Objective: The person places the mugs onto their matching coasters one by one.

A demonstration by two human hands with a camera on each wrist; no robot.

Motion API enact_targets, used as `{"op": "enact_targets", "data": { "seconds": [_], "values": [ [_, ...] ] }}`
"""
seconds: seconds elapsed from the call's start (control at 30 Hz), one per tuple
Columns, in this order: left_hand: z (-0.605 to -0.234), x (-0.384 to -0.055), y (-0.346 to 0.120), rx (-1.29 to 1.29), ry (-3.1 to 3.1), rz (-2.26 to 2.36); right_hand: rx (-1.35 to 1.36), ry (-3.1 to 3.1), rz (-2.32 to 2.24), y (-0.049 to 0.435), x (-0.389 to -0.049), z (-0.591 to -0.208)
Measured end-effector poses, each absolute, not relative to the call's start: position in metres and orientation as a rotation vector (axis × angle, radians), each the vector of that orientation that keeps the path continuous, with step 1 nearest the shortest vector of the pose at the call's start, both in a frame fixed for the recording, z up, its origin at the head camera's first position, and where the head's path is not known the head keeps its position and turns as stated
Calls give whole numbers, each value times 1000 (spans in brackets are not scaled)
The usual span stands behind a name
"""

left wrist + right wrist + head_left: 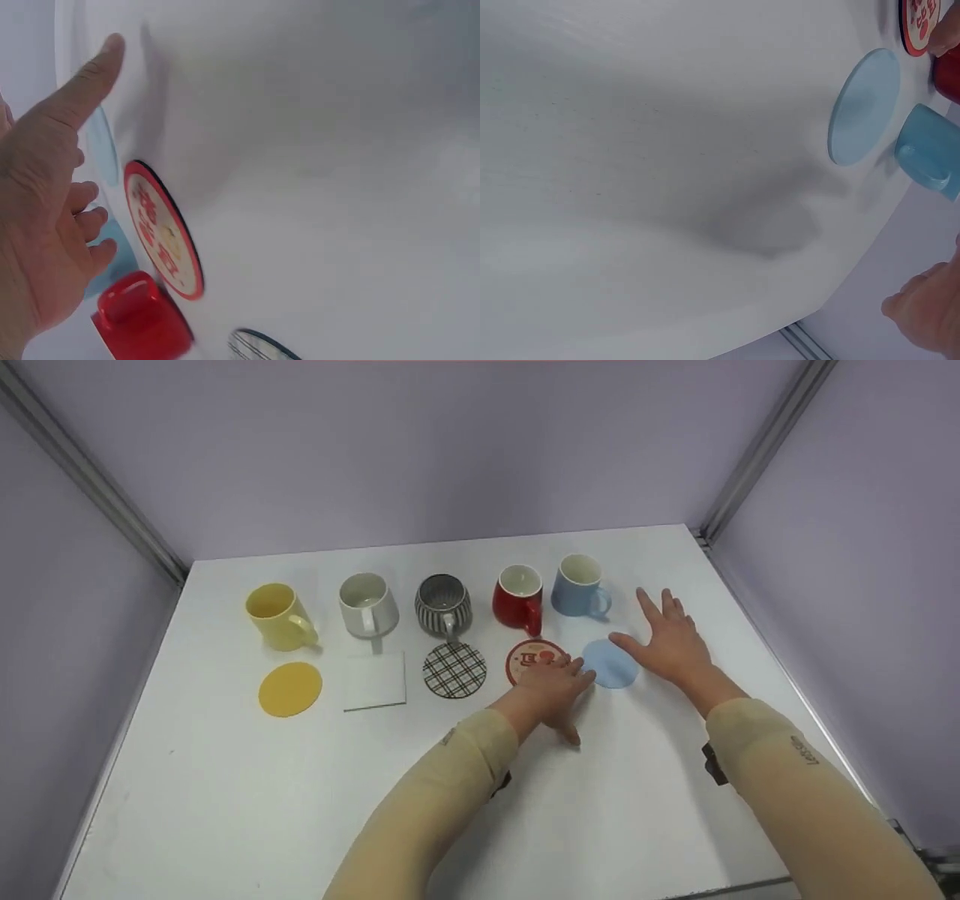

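Observation:
My left hand (553, 690) hovers with spread fingers over the lower edge of a round red-rimmed coaster (529, 651) and holds nothing. To its right my right hand (670, 643) is stretched out in the air, thumb toward a round light-blue coaster (611, 664). Behind that coaster stands a light-blue mug (576, 591), its handle facing right. A red mug (510, 607) stands just behind the red-rimmed coaster. In the left wrist view the palm and thumb are apart from the red-rimmed coaster (161, 232). The right wrist view shows only part of the right hand (930, 307).
Further left stand a striped grey mug (431, 611), a white mug (360, 615) and a yellow mug (277, 622). In front of them lie a round plaid coaster (454, 670), a square white coaster (375, 681) and a round yellow coaster (290, 689). Pale walls enclose the white table (247, 795).

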State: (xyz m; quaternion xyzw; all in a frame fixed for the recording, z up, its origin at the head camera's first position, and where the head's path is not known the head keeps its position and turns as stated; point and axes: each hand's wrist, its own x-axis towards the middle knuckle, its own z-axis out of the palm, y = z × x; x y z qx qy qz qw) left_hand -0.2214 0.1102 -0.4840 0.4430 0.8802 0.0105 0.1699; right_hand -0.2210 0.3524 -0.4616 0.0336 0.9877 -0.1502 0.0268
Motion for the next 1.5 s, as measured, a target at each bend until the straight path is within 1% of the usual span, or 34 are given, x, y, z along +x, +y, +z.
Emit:
{"op": "enact_targets", "data": {
  "seconds": [0.2, 0.6, 1.17, 1.5],
  "values": [
    [-486, -227, 120, 1288, 2495, -53, 107, 3036, -469, 350, -226, -462],
    [-493, -235, 122, 1324, 2467, -131, 107, 3030, -471, 352, -231, -467],
    [-500, -240, 126, 1281, 2446, -156, 83, 3018, -488, 353, -245, -466],
    [-493, -234, 123, 1249, 2447, -114, 167, 2919, -720, 353, -262, -459]
  ]
}}
